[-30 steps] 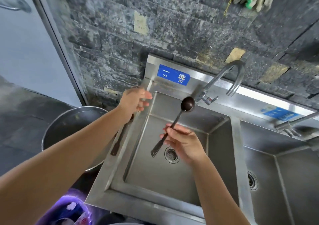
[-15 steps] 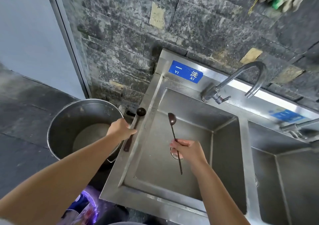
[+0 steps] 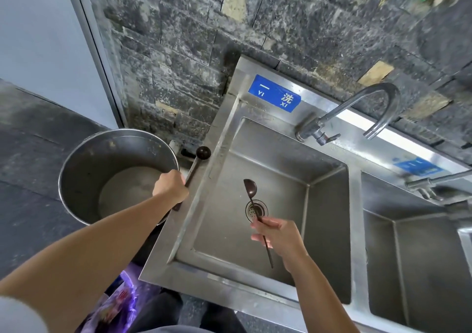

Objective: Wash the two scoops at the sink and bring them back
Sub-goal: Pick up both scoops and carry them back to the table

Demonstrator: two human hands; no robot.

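Two dark long-handled scoops are in view. My left hand (image 3: 170, 187) grips the handle of one scoop (image 3: 202, 152) beside the left rim of the steel sink (image 3: 204, 200); its round bowl points away from me. My right hand (image 3: 277, 235) pinches the thin handle of the other scoop (image 3: 250, 188) over the left basin, its bowl up above the drain (image 3: 256, 210), its handle end sticking out below my fingers. No water runs from the curved tap (image 3: 367, 105).
A big steel pot (image 3: 76, 169) stands on the dark floor left of the sink. A second basin (image 3: 419, 261) with its own tap (image 3: 429, 182) lies to the right. Behind is a dark stone wall with a blue label (image 3: 274, 93). A purple bag (image 3: 117, 304) lies by my feet.
My left hand came down from the sink's back corner and took hold of the scoop lying on the left rim. My right hand lowered its scoop from the tap into the basin.
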